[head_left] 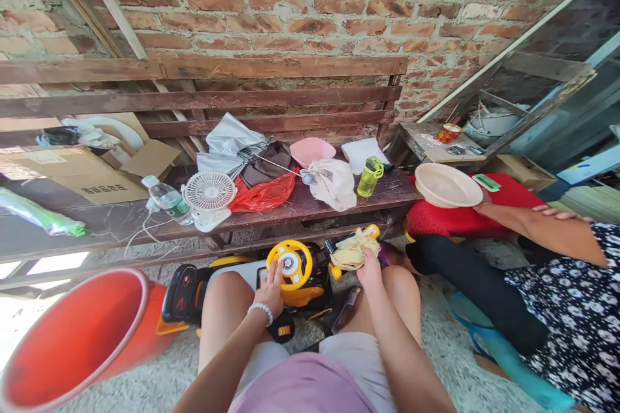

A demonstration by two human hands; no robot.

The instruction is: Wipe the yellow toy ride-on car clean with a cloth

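A ride-on toy car stands across in front of my knees, with a yellow steering wheel (307, 262). My left hand (272, 287), with a beaded bracelet at its wrist, lies at the wheel's left side, fingers stretched out over the rim. My right hand (371, 268) is closed on a crumpled pale-yellow cloth (349, 253). The cloth is over the toy's front end, beside its yellow and black parts, and covers some of them. Part of the toy's body is hidden behind my legs.
Behind the toy, a wooden bench (310, 208) bears a white fan (212, 191), a water bottle (167, 199), a green bottle (371, 176), bags and a cardboard box (92, 174). An orange-red bucket (145, 329) stands left. At right, a seated person touches a pale basin (448, 185).
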